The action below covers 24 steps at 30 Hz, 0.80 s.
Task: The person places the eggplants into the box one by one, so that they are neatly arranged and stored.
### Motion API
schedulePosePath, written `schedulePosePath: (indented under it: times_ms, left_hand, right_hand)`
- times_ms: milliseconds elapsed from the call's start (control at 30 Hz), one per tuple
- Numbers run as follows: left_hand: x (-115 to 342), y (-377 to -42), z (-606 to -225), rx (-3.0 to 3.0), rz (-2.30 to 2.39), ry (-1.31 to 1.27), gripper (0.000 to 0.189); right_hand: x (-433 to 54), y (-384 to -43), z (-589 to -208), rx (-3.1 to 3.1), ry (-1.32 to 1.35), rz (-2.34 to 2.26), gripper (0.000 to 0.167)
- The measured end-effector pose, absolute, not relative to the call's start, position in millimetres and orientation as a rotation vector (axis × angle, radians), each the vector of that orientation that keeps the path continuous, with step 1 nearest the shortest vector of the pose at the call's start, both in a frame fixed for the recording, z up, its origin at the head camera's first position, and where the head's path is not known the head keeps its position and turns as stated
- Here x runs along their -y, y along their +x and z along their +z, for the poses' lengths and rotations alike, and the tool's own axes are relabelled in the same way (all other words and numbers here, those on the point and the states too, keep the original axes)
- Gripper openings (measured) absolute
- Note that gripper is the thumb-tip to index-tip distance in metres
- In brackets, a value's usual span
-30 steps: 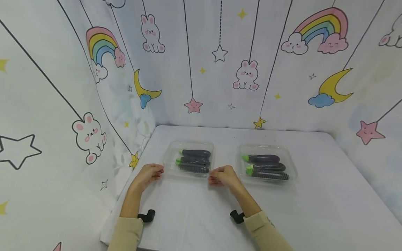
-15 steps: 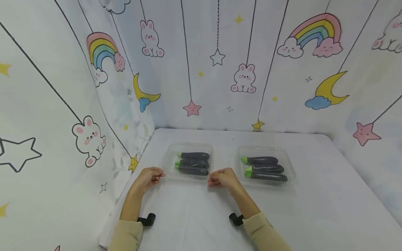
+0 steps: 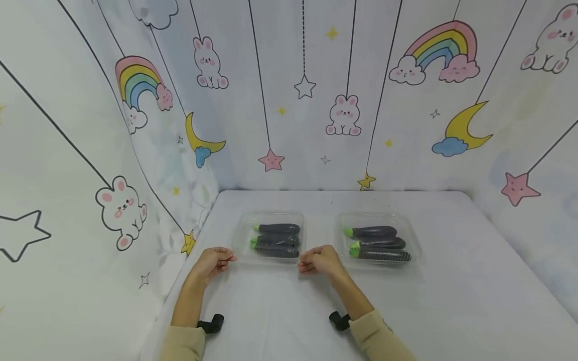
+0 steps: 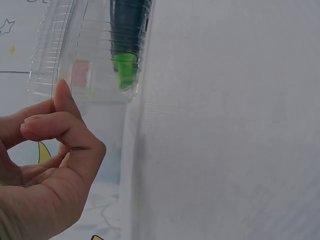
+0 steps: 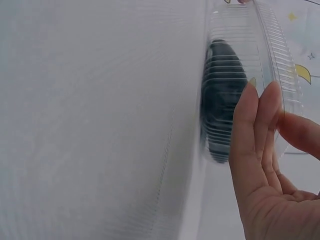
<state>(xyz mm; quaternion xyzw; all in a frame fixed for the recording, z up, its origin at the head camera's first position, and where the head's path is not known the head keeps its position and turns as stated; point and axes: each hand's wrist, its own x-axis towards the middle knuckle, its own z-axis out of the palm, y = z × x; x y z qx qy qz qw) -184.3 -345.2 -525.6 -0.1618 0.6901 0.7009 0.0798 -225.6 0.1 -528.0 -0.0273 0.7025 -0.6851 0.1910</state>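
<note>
A clear plastic clamshell box (image 3: pixel 244 253) with 3 dark eggplants (image 3: pixel 275 240) inside sits at the left of the white table. At its near left corner my left hand (image 3: pixel 212 264) pinches the rim, thumb and fingers meeting at the plastic edge; the left wrist view shows this left hand (image 4: pixel 60 145) with one green eggplant stem (image 4: pixel 125 70) beyond it. My right hand (image 3: pixel 321 260) pinches the near right corner. Up close, the right hand (image 5: pixel 265 150) has its thumb on one side of the ribbed rim and its fingers on the other.
To the right stands a second clear box (image 3: pixel 413 240) with 3 more eggplants (image 3: pixel 379 243). White cloth covers the table (image 3: pixel 280 321). A patterned curtain (image 3: pixel 289 125) hangs behind and along the sides. Each wrist wears a small black camera (image 3: pixel 213 323).
The whole head view has shifted a little downward and left. Both hands keep their hold at the left box's corners, and neither box has visibly moved on the table.
</note>
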Motion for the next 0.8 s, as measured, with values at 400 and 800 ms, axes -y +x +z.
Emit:
schedulePosePath:
  times_ms: [400,800]
  left_hand:
    - [351,-184,-524,-2.064,2.073,-0.431,0.012]
    - [359,-178,-513,-2.107,1.959,-0.267,0.017]
  right_hand:
    - [2,-223,-529,-1.949,-0.093,-1.948,0.022]
    - [-2,-210,-512,-2.273,-0.257,-1.754,0.049]
